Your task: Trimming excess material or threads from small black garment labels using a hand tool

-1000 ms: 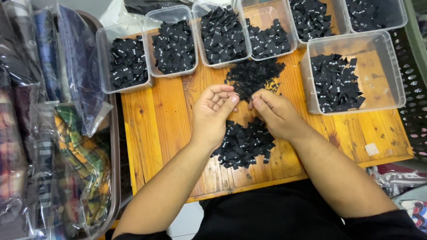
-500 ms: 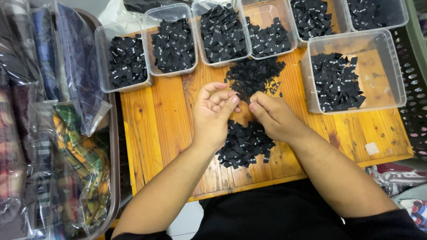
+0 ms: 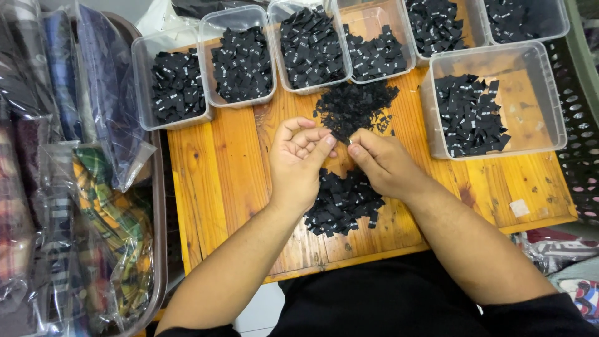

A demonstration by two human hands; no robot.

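Black woven labels (image 3: 343,203) lie heaped on the wooden table (image 3: 212,181); light and limp, they look easiest pinched by an edge. The left hand (image 3: 299,163) and right hand (image 3: 384,163) meet fingertip to fingertip, seemingly pinching one label.

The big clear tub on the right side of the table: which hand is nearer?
Right. The right hand lies just left of the big clear tub; the left hand is farther left, beyond it.

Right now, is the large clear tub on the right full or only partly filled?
Partly filled: the large clear tub holds black tags on its left side only.
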